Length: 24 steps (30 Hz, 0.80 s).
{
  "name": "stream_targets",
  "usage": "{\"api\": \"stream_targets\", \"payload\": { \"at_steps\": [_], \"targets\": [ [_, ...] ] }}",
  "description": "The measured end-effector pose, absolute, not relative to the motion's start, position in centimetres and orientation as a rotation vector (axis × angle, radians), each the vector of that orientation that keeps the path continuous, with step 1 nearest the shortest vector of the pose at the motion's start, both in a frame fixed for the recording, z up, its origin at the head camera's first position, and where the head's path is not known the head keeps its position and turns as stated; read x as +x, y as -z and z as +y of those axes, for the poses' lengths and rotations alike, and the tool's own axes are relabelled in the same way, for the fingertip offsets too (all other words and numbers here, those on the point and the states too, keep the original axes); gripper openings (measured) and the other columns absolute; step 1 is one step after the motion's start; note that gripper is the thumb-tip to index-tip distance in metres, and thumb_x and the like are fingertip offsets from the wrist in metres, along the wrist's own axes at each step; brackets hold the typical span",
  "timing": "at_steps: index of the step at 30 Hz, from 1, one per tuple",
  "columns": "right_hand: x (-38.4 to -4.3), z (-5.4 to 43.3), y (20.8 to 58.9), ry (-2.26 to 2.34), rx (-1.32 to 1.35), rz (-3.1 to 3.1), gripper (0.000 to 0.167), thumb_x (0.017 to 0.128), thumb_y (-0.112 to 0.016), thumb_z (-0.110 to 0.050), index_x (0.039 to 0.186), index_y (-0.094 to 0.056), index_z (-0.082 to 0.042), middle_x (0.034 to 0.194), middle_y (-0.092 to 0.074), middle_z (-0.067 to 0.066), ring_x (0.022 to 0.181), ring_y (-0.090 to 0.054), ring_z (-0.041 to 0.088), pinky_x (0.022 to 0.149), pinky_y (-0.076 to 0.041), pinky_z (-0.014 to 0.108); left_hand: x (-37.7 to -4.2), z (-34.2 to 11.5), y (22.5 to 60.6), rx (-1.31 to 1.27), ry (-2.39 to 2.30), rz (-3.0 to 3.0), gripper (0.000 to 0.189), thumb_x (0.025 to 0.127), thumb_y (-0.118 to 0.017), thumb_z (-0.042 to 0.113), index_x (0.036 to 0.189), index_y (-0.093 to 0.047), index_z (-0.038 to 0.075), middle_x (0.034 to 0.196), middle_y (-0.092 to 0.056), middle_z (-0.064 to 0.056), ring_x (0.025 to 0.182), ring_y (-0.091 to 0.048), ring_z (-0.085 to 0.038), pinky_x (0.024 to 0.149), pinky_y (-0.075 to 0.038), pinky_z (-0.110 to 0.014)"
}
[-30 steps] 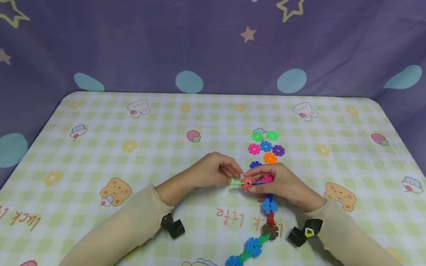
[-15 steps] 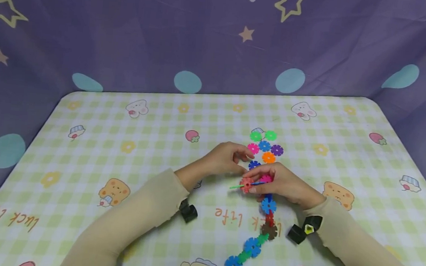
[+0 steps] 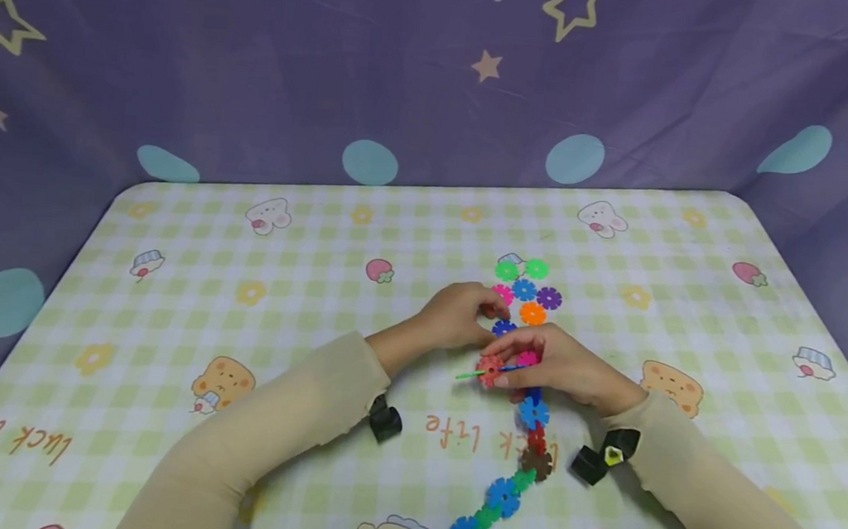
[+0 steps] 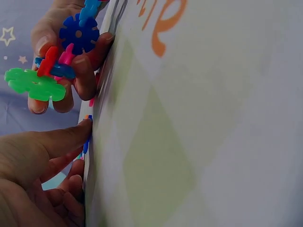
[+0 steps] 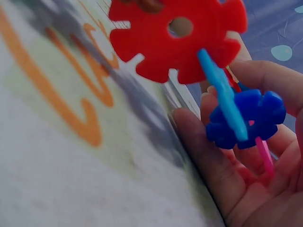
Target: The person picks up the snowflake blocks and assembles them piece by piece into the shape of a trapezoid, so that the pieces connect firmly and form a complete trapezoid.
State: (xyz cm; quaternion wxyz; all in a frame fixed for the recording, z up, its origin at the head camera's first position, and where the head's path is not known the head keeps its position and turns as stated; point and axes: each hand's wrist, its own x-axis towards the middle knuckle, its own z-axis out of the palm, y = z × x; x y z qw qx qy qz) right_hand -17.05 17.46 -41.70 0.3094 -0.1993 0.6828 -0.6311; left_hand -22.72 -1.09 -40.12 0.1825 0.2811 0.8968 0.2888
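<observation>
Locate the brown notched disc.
In the head view, the brown notched disc sits right of center, below the right hand, linked between a red disc and a green disc.

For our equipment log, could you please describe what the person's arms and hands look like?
The left sleeve and right sleeve are long, plain and beige, reaching to about the wrists. The left hand and right hand wear no gloves. A small, blocky black left wrist unit and right wrist unit are worn; the right one bears a small yellow patch. No cables show.
</observation>
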Motion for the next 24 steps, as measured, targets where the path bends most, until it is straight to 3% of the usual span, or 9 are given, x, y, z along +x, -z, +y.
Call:
{"api": "stream_targets", "payload": {
  "at_steps": [5, 11, 17, 24],
  "targets": [
    [-17.0, 17.4, 41.6, 1.670, -0.540, 1.781, 0.030, 0.084, -0.070, -0.005, 0.110, -0.061, 0.006, 0.098, -0.067, 0.013, 0.063, -0.060, 0.017, 0.058, -0.055, 0.035, -22.7, -1.1, 40.1, 0.788, -0.827, 2.538, 0.027, 0.075, -0.079, 0.020, 0.098, -0.067, 0.012, 0.096, -0.065, 0.002, 0.091, -0.057, -0.012, 0.084, -0.045, -0.023],
    [-17.1, 17.5, 41.4, 1.591, -0.569, 1.911, 0.029, 0.080, -0.074, -0.009, 0.104, -0.061, 0.000, 0.093, -0.065, 0.013, 0.068, -0.059, 0.019, 0.059, -0.052, 0.031, -22.6, -1.5, 40.1, 0.710, -0.941, 2.486, 0.030, 0.075, -0.079, 0.013, 0.098, -0.061, 0.011, 0.089, -0.064, -0.001, 0.077, -0.056, -0.013, 0.068, -0.044, -0.021],
    [-17.0, 17.5, 41.3, 1.574, -0.501, 1.981, 0.035, 0.077, -0.078, -0.010, 0.104, -0.057, -0.002, 0.089, -0.061, 0.013, 0.067, -0.060, 0.024, 0.058, -0.054, 0.037, -22.6, -2.5, 40.0, 0.687, -1.034, 2.458, 0.022, 0.081, -0.073, 0.013, 0.101, -0.062, 0.012, 0.080, -0.062, 0.001, 0.069, -0.054, -0.011, 0.064, -0.043, -0.020],
    [-17.1, 17.8, 41.1, 1.511, -0.523, 2.107, 0.036, 0.075, -0.080, -0.014, 0.105, -0.061, -0.011, 0.095, -0.060, 0.008, 0.072, -0.052, 0.021, 0.063, -0.044, 0.029, -21.3, -5.0, 38.3, 0.625, -1.245, 2.377, 0.008, 0.089, -0.065, 0.016, 0.096, -0.066, 0.013, 0.082, -0.063, 0.000, 0.068, -0.053, -0.014, 0.058, -0.043, -0.024]
  ]
}}
